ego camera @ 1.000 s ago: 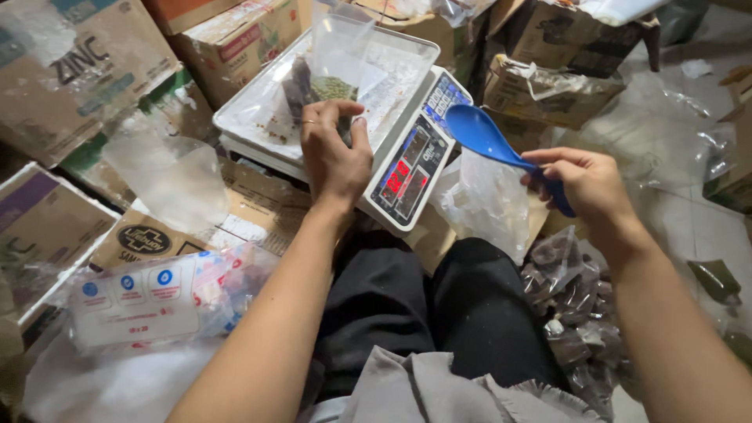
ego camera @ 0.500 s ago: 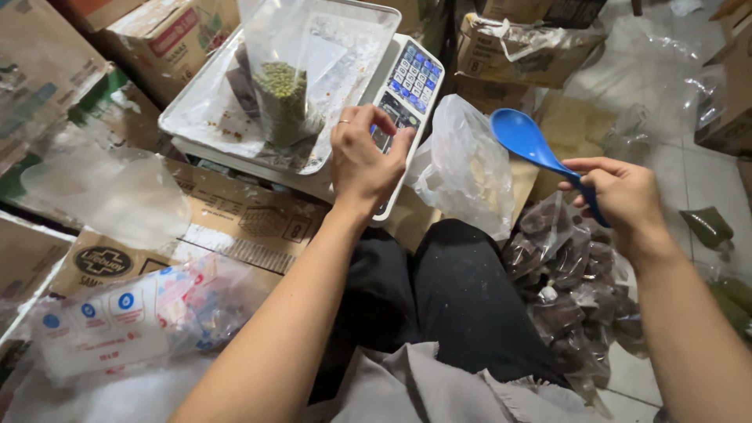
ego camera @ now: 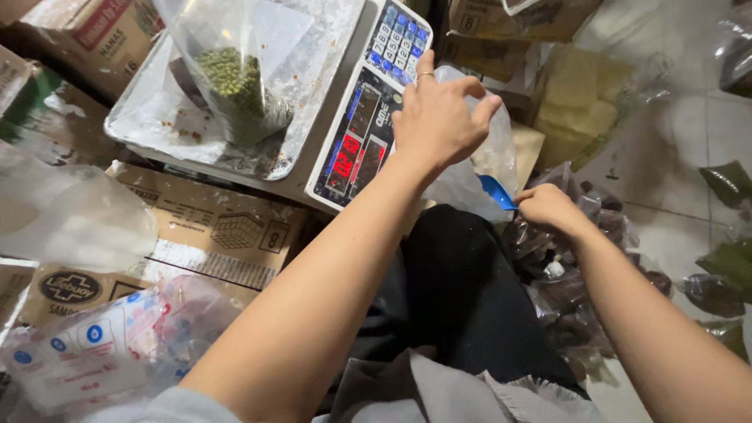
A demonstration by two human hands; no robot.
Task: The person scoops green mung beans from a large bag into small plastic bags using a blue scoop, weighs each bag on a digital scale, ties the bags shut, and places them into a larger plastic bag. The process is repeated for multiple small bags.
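A clear plastic bag of green beans (ego camera: 235, 86) stands upright on the white tray of a digital scale (ego camera: 313, 117). My left hand (ego camera: 439, 117) hovers over the scale's display edge, fingers pinching the rim of a large clear plastic sack (ego camera: 478, 168) beside the scale. My right hand (ego camera: 552, 207) grips the handle of a blue plastic scoop (ego camera: 496, 192), whose bowl dips down into that sack and is mostly hidden behind my left wrist.
Cardboard boxes (ego camera: 211, 231) lie under and behind the scale. A pack of white pouches (ego camera: 86, 352) sits at lower left. Small bags of dark goods (ego camera: 572, 274) pile by my right knee; green-filled bags (ego camera: 728, 184) lie on the tiled floor at right.
My right hand lowered the blue scoop from above the sack down into it. My left hand shifted right from the scale's keypad to the sack's rim. The camera tilted closer.
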